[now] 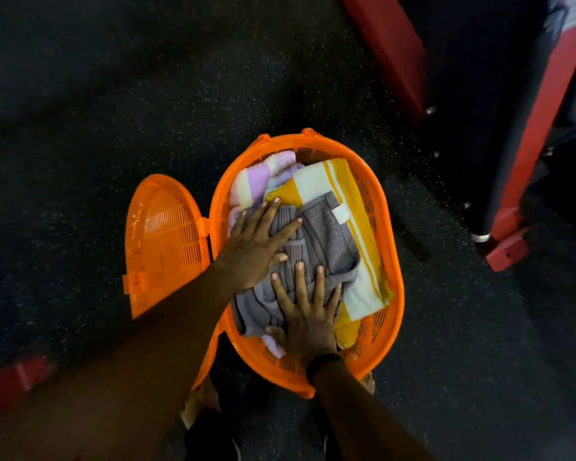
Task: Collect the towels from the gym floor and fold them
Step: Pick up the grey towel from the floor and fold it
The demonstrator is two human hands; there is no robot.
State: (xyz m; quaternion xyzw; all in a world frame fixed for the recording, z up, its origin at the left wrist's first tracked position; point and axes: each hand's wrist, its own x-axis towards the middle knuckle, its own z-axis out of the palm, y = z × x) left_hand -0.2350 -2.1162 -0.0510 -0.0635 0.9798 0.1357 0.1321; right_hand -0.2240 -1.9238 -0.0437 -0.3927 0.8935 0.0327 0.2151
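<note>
At the bottom of the frame the person's two forearms reach forward, a dark band on the right wrist. The right hand (305, 316) lies flat with fingers spread on the near end of a grey towel (326, 241); it presses and grips nothing. Just beyond it, the left hand (256, 242) is equally flat and splayed across the towel's left side.

The grey towel sits folded on top of the pile in the orange basket (398, 287) at centre frame. Under it lies a yellow-striped towel (356, 194), with a lilac towel (258, 176) bunched toward the far left rim. The lid (162, 241) hangs open to the left.

I see no towel on the dark floor (113, 94), so collecting looks finished. The lilac one seems crumpled, so some folding may remain.
</note>
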